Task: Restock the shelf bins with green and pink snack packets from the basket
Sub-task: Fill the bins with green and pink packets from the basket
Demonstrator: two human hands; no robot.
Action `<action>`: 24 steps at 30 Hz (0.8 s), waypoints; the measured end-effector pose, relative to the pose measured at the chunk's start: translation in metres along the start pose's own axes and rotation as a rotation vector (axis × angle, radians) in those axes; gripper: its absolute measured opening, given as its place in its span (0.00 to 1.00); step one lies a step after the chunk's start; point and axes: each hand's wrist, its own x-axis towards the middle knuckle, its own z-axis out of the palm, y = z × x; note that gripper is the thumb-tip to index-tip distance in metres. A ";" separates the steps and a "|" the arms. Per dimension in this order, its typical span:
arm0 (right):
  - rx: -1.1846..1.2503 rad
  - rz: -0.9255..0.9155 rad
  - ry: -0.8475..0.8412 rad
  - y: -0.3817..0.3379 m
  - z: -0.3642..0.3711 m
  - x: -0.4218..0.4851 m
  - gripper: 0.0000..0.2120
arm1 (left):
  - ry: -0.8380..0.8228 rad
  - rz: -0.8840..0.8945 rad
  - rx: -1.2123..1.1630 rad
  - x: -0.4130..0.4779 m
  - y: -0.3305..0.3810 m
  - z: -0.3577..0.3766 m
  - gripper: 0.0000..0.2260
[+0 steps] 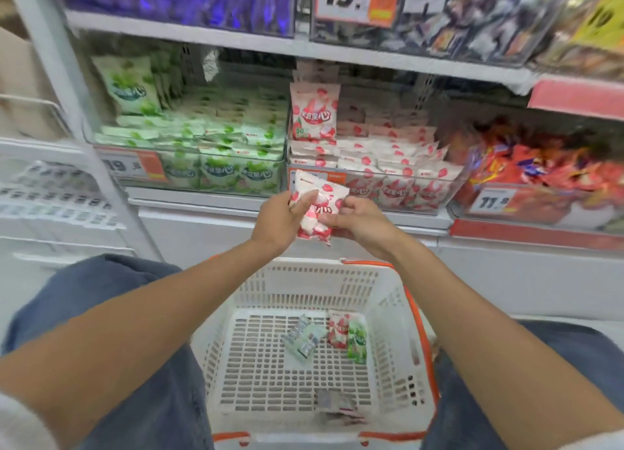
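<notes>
A pink packet is gripped by both hands in front of the shelf, above the basket and just below the front of the pink bin. Its left edge is pinched by the left hand, with the thumb laid across the printed face and the fingers curled behind. Its right edge is pinched by the right hand, whose fingers are curled tight on the wrapper. The packet is held upright and slightly tilted. Whether another is hidden behind it cannot be told. Four packets are seen on the basket floor: one loose pink packet, one loose green packet touching it, one pale packet just to their left, and one silver packet apart, near the front wall. Two bins are filled side by side, the green bin on the left; their contents are too many to be counted.
</notes>
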 end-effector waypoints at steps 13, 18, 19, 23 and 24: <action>-0.323 -0.291 0.366 -0.097 -0.008 0.100 0.12 | 0.188 0.104 0.230 0.119 0.054 -0.032 0.17; -0.546 -0.306 0.519 -0.071 -0.005 0.146 0.13 | 0.240 0.092 0.300 0.133 0.045 -0.024 0.10; -0.590 -0.294 0.507 -0.067 -0.004 0.150 0.15 | 0.252 0.096 0.308 0.133 0.042 -0.024 0.09; -0.663 -0.231 0.445 -0.064 -0.001 0.151 0.22 | 0.284 0.136 0.355 0.128 0.030 -0.020 0.09; -0.643 -0.234 0.478 -0.064 -0.001 0.150 0.25 | 0.301 0.138 0.337 0.127 0.029 -0.019 0.09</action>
